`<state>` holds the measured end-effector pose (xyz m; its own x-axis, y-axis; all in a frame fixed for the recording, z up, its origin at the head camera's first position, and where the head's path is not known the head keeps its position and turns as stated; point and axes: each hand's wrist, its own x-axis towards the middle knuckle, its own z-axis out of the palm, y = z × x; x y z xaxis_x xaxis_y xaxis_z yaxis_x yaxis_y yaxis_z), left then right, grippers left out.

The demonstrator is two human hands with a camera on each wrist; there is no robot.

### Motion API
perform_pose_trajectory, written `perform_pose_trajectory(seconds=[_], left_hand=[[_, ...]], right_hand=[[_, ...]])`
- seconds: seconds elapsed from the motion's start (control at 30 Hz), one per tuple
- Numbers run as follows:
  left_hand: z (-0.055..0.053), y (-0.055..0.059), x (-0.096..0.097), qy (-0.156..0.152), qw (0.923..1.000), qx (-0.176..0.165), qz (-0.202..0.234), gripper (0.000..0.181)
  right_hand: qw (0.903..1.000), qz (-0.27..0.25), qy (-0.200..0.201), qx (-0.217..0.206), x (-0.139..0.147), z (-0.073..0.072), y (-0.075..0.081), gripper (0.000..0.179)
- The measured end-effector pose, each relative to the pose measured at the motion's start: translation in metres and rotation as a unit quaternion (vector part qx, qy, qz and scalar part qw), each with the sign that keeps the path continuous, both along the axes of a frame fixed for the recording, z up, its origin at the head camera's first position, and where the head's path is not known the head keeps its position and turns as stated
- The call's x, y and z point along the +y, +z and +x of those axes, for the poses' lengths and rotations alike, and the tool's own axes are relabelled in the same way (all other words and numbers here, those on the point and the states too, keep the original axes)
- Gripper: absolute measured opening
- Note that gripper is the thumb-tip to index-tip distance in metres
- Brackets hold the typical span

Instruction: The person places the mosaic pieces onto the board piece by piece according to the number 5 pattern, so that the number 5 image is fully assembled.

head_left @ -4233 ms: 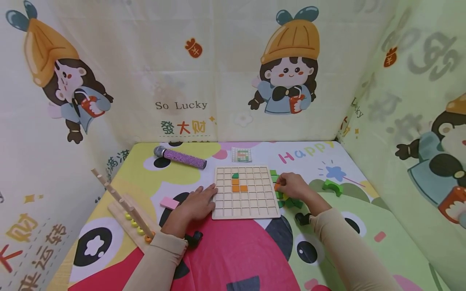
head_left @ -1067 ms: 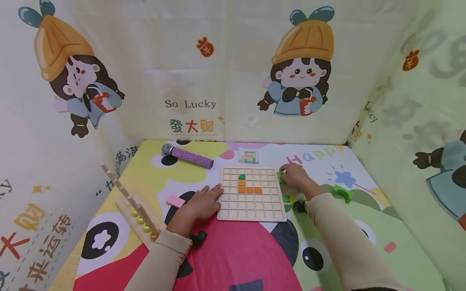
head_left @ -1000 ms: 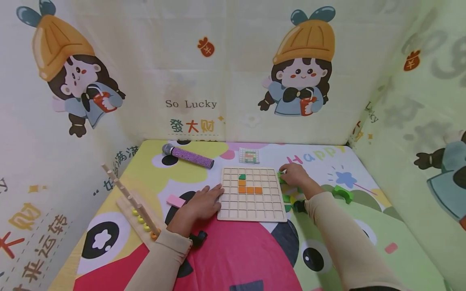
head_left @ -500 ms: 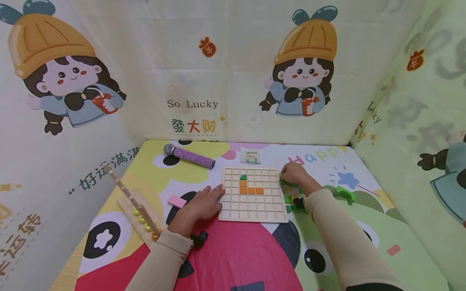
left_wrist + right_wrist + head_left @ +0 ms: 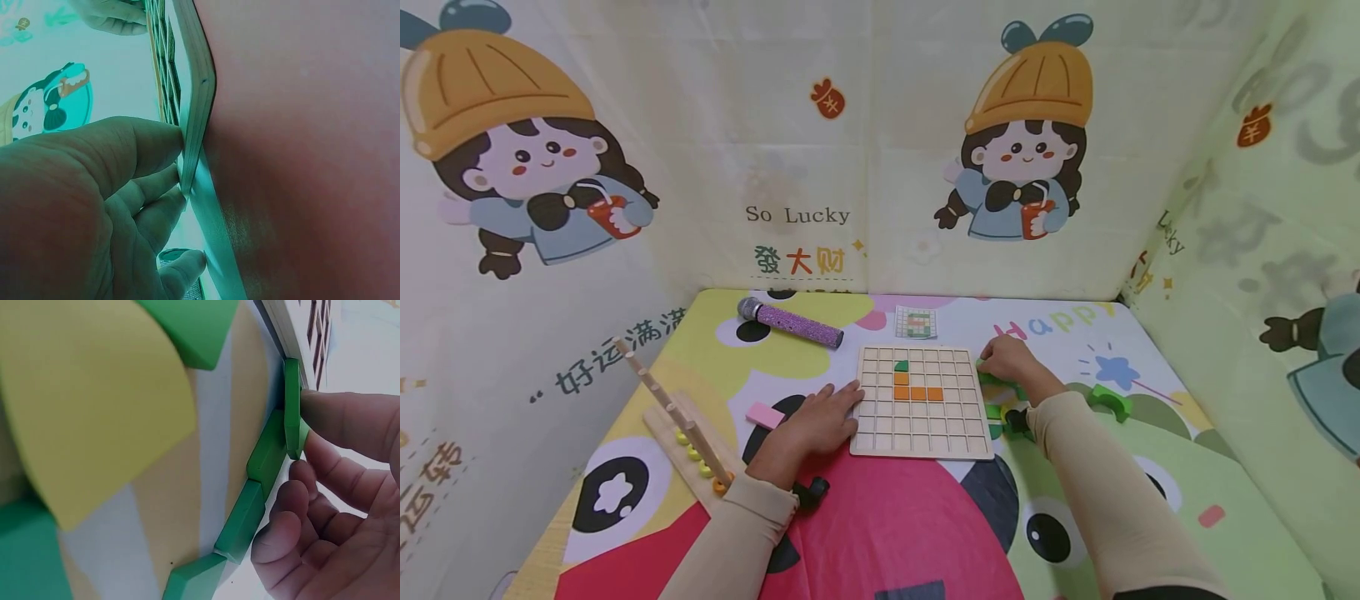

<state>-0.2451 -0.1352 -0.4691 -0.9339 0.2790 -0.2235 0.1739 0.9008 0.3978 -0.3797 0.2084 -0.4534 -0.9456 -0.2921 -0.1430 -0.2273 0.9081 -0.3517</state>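
A wooden grid board (image 5: 925, 426) lies in the middle of the table. On it are several orange tiles (image 5: 917, 393) in an L shape and one green piece with a curved edge (image 5: 902, 366). My left hand (image 5: 817, 422) rests at the board's left edge, fingers extended; in the left wrist view its thumb and fingertips touch the rim. By the board's upper right side, my right hand (image 5: 1011, 362) pinches a thin green tile (image 5: 292, 403) between thumb and index finger, against the board's side. Other green blocks (image 5: 242, 519) lie beside it, partly hidden by the hand in the head view.
A patterned card (image 5: 916, 322) lies behind the board, and a purple glitter microphone (image 5: 793, 323) is at the back left. Left of my hand are a pink block (image 5: 764, 415) and a wooden peg stand (image 5: 679, 442) with rings. A green arch block (image 5: 1110, 402) lies at right.
Another orange tile has joined the row on the board since the oldest frame. My right hand has moved from an orange piece to the green tile farther back. The left hand stays at the board.
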Motion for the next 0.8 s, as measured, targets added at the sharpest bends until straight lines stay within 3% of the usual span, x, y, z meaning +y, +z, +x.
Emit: perform_pose_trajectory(seconds=[0.3,0.6,0.8], left_hand=[[-0.001,-0.002,-0.001,-0.002,1.0000,0.001,-0.002,0.059],[-0.001,-0.003,-0.002,-0.009,0.9999,0.004,-0.008,0.058],[0.000,0.000,0.000,-0.013,0.9999,0.007,-0.008,0.057]], right_hand=[[0.9993,-0.023,-0.026,-0.015,0.004,0.000,0.000,0.030],[0.9989,-0.047,-0.001,0.005,0.008,0.004,0.004,0.021],[0.9974,-0.054,0.015,0.046,0.002,0.006,0.012,0.015]])
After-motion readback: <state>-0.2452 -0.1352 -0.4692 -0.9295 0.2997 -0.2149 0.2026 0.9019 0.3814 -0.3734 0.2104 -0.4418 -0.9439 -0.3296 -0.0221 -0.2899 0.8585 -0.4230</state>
